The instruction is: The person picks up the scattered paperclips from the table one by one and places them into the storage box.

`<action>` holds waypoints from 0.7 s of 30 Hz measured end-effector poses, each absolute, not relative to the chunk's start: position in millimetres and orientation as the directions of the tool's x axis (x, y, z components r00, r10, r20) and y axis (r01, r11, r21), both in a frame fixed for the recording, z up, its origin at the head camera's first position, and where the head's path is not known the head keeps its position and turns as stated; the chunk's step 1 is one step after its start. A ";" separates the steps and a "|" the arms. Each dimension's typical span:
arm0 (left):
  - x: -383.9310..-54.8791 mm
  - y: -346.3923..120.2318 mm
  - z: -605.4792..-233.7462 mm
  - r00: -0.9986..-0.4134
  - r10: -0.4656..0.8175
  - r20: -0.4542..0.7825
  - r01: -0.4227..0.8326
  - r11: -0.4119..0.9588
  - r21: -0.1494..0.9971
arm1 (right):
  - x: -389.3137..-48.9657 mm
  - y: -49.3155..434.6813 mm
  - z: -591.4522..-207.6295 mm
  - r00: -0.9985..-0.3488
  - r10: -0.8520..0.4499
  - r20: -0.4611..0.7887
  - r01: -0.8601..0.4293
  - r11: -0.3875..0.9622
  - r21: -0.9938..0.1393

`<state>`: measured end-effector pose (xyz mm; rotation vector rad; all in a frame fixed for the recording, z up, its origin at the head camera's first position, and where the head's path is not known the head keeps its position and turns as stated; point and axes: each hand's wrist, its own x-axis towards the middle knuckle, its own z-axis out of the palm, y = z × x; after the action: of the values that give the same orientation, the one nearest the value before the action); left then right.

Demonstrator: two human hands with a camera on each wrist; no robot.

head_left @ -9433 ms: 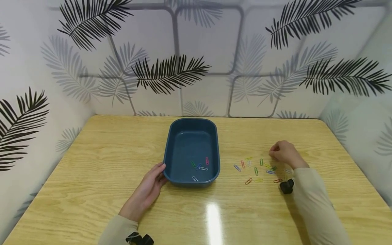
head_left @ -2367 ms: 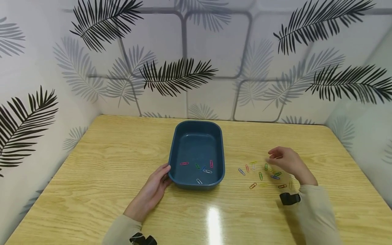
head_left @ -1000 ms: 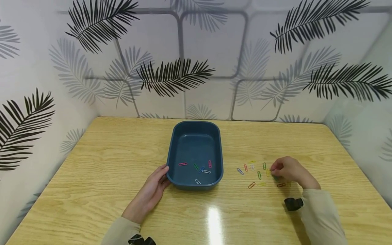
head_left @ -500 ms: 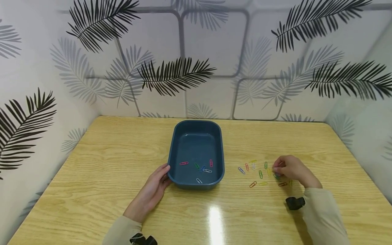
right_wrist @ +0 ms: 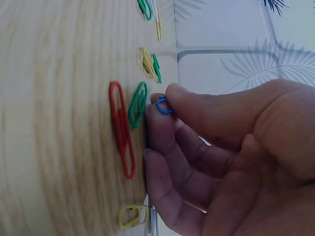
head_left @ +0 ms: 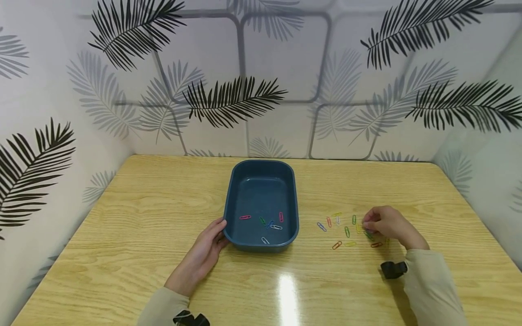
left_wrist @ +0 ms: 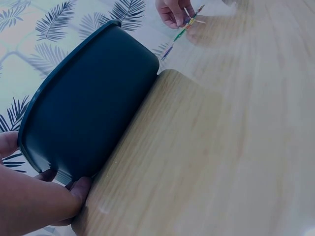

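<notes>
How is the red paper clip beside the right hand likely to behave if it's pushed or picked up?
Pushed, the red paper clip would probably slide rather than roll: it lies flat on a table that shows a glossy reflection. It is likely light, being thin looped wire, and should keep its shape when lifted. Lying so low, it may be fiddly to pinch.

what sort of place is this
Probably a small indoor workstation or booth: a wood-grain table with leaf-patterned walls closing in its back and sides, and a dark blue tray and paper clips laid out on it.
</notes>
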<state>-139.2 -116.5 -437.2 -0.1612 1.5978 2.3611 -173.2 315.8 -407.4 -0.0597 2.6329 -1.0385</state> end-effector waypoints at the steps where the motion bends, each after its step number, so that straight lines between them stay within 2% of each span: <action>1: -139.3 -116.6 -437.4 -0.953 0.171 -0.251 -0.296 -0.344 0.891 | -173.1 315.9 -407.2 -0.950 -0.152 -0.273 0.077 0.733 -0.676; 9: -140.0 -116.8 -438.1 -0.951 0.178 -0.251 -0.299 -0.337 0.893 | -172.4 317.4 -404.8 -0.947 -0.150 -0.283 0.093 0.716 -0.692; 21: -139.8 -117.0 -438.2 -0.950 0.184 -0.252 -0.302 -0.335 0.892 | -173.2 317.4 -404.0 -0.966 -0.069 -0.247 0.140 0.667 -0.732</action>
<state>-139.8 -117.0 -438.2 -0.1526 1.6011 2.3442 -173.2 317.4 -404.0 0.0567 2.6293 -1.1853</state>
